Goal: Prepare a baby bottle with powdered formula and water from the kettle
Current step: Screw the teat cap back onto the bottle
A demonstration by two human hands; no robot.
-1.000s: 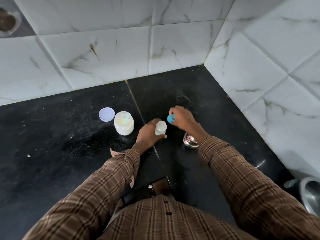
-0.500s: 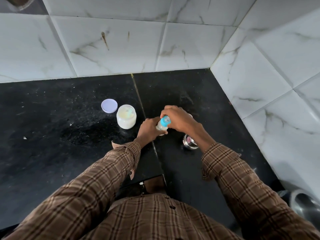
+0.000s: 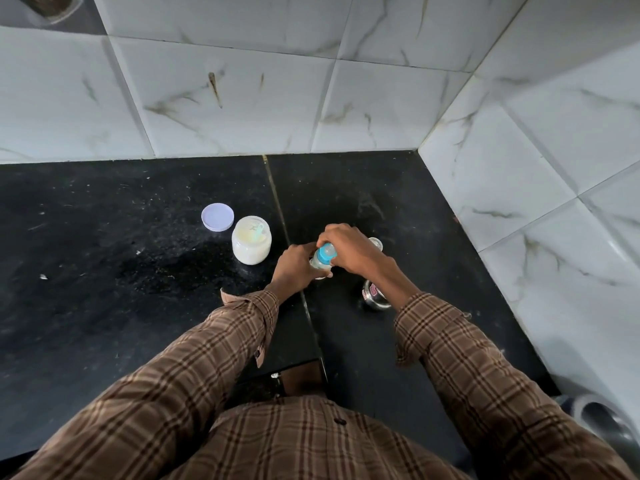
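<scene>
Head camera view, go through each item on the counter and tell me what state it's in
Baby bottle: upright, blue cap on it, gripped by left hand and right hand.
Formula jar: open, scoop inside.
Jar lid: off, lying beside jar.
Steel cup: upright, contents hidden.

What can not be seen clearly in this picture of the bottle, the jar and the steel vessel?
- Baby bottle, head view: both hands wrap it, so its fill level is hidden.
- Blue cap: the right hand covers part of it; whether it is fully screwed on cannot be told.
- Steel vessel: the right forearm hides its top.
- Formula jar: the scoop inside is too small to make out.
</scene>
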